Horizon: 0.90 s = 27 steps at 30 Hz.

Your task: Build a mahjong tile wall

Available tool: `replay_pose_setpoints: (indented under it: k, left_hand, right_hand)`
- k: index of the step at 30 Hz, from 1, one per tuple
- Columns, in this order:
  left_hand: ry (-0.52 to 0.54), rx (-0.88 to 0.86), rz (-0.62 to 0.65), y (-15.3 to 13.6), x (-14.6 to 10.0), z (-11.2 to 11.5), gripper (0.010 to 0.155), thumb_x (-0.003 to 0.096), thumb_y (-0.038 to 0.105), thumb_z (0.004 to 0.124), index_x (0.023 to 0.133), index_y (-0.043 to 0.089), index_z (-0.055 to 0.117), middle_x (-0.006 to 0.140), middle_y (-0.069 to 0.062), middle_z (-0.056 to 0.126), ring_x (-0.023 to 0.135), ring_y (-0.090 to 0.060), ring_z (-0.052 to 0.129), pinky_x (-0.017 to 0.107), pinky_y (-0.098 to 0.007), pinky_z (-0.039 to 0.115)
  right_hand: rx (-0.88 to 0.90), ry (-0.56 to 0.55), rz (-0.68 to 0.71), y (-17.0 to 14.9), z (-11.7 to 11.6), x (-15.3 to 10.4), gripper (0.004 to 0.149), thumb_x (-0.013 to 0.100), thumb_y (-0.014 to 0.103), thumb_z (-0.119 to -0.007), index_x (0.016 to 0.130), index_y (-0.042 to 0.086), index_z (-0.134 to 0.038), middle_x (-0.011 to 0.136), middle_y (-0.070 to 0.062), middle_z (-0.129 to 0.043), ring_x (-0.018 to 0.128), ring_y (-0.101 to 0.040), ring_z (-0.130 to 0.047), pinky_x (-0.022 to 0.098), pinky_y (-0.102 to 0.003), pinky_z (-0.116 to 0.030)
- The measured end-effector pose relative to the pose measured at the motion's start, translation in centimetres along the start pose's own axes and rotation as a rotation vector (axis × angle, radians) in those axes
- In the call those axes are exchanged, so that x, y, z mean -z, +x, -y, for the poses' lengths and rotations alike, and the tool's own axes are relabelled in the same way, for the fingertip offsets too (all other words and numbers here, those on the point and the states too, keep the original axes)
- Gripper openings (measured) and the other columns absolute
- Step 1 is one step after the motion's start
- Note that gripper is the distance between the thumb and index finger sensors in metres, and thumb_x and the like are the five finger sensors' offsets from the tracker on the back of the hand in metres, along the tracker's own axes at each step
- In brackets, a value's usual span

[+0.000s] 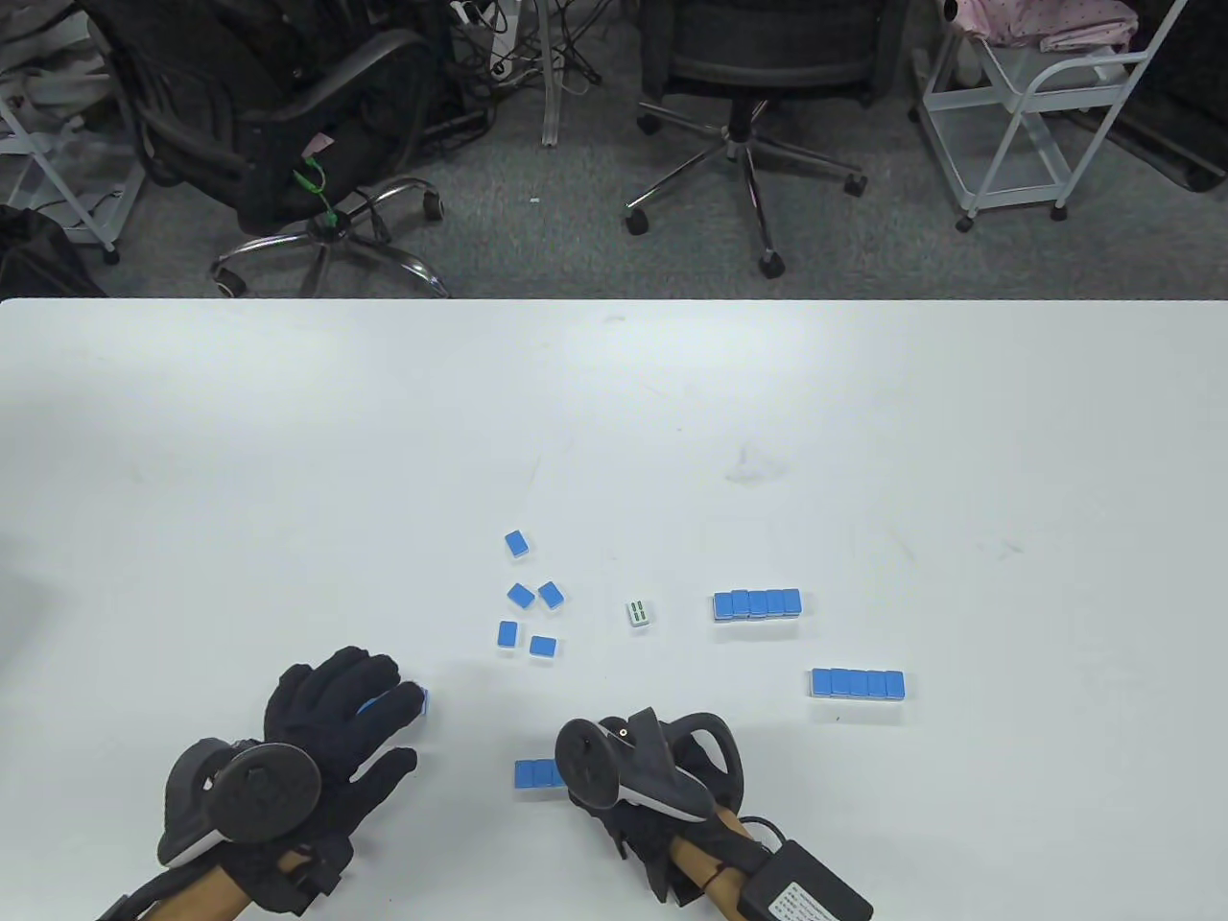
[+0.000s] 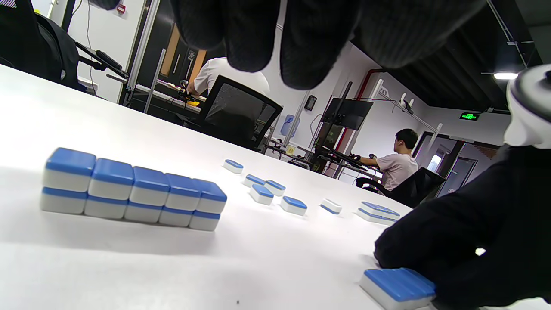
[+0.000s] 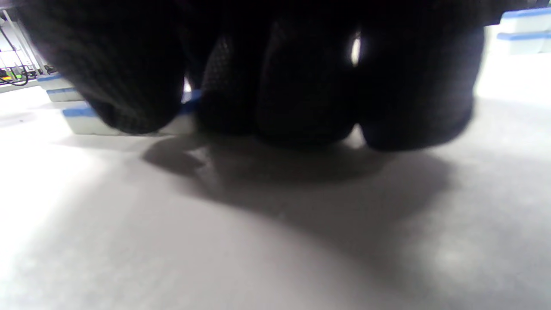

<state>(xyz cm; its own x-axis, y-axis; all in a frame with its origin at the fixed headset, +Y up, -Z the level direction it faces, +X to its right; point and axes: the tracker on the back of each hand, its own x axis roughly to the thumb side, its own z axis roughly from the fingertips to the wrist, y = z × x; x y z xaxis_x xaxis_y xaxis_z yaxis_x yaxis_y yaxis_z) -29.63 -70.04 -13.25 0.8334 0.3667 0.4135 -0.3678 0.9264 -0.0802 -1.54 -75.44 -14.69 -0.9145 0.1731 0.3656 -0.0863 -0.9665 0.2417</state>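
Tiles (image 1: 539,774) under curled right fingers (image 3: 301,86) (grip unclear); left hand (image 1: 331,729) spread, holding nothing.

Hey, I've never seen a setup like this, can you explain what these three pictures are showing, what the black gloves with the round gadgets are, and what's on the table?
No robot here: these are a person's two hands in black sensor gloves, each with a tracker strapped on its back. The big picture looks down at the white table; the other two come from cameras on each wrist, close to the surface.

The left hand hangs over a stacked wall of blue-backed mahjong tiles, two layers of five, without visibly touching it. The right hand presses its fingers on a short row of tiles; its own wrist picture is mostly dark glove.

Elsewhere lie five loose blue-backed tiles, one face-up tile, and two more finished walls.
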Motion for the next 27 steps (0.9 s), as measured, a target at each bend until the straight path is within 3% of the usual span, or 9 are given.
replay_pose_setpoints:
  k: [11, 14, 15, 17, 21, 27]
  left_hand:
    - [-0.004, 0.007, 0.008, 0.1, -0.1, 0.1, 0.061, 0.0481, 0.058, 0.067, 0.104, 0.034, 0.066, 0.117, -0.001, 0.052, 0.112, -0.034, 0.042, 0.077, -0.070, 0.032]
    - [0.001, 0.003, 0.006, 0.1, -0.1, 0.0, 0.061, 0.0482, 0.058, 0.067, 0.104, 0.034, 0.066, 0.117, -0.001, 0.052, 0.112, -0.033, 0.043, 0.077, -0.070, 0.032]
    - [0.002, 0.003, 0.006, 0.1, -0.2, 0.0, 0.061, 0.0481, 0.058, 0.067, 0.104, 0.034, 0.066, 0.117, -0.001, 0.052, 0.112, -0.033, 0.042, 0.077, -0.070, 0.032]
    - [0.001, 0.004, 0.008, 0.1, -0.3, 0.0, 0.061, 0.0481, 0.058, 0.067, 0.104, 0.034, 0.066, 0.117, 0.000, 0.052, 0.112, -0.033, 0.043, 0.077, -0.070, 0.032]
    - [0.009, 0.002, 0.017, 0.3, -0.1, 0.1, 0.061, 0.0480, 0.058, 0.067, 0.104, 0.034, 0.067, 0.117, -0.001, 0.053, 0.112, -0.033, 0.043, 0.077, -0.070, 0.032]
    - [-0.012, -0.005, 0.022, 0.2, 0.2, 0.3, 0.061, 0.0479, 0.058, 0.067, 0.104, 0.034, 0.067, 0.117, 0.000, 0.053, 0.112, -0.033, 0.044, 0.077, -0.070, 0.033]
  right_hand:
    - [0.014, 0.012, -0.002, -0.1, 0.0, 0.0, 0.061, 0.032, 0.043, -0.091, 0.086, 0.020, -0.077, 0.066, -0.003, -0.096, 0.039, -0.021, -0.102, 0.027, -0.042, -0.093]
    - [0.033, 0.075, -0.005, -0.7, 0.5, 0.2, 0.060, 0.032, 0.041, -0.089, 0.087, 0.020, -0.074, 0.070, -0.002, -0.095, 0.043, -0.020, -0.102, 0.032, -0.043, -0.093]
    - [0.044, 0.086, -0.023, -1.1, 0.9, 0.2, 0.055, 0.035, 0.037, -0.088, 0.086, 0.020, -0.075, 0.073, -0.004, -0.094, 0.048, -0.022, -0.103, 0.036, -0.046, -0.092]
    - [-0.008, 0.002, -0.099, -2.1, 1.7, 0.0, 0.053, 0.037, 0.034, -0.086, 0.086, 0.020, -0.074, 0.075, -0.004, -0.093, 0.051, -0.024, -0.102, 0.038, -0.047, -0.092]
    - [-0.155, -0.095, -0.262, -3.9, 3.0, 1.2, 0.061, 0.037, 0.039, -0.084, 0.092, 0.021, -0.066, 0.087, -0.008, -0.083, 0.062, -0.026, -0.098, 0.040, -0.046, -0.091]
    - [-0.359, -0.002, -0.421, -2.8, 2.9, 5.8, 0.067, 0.041, 0.036, -0.080, 0.099, 0.026, -0.048, 0.101, -0.012, -0.063, 0.072, -0.027, -0.091, 0.044, -0.045, -0.090]
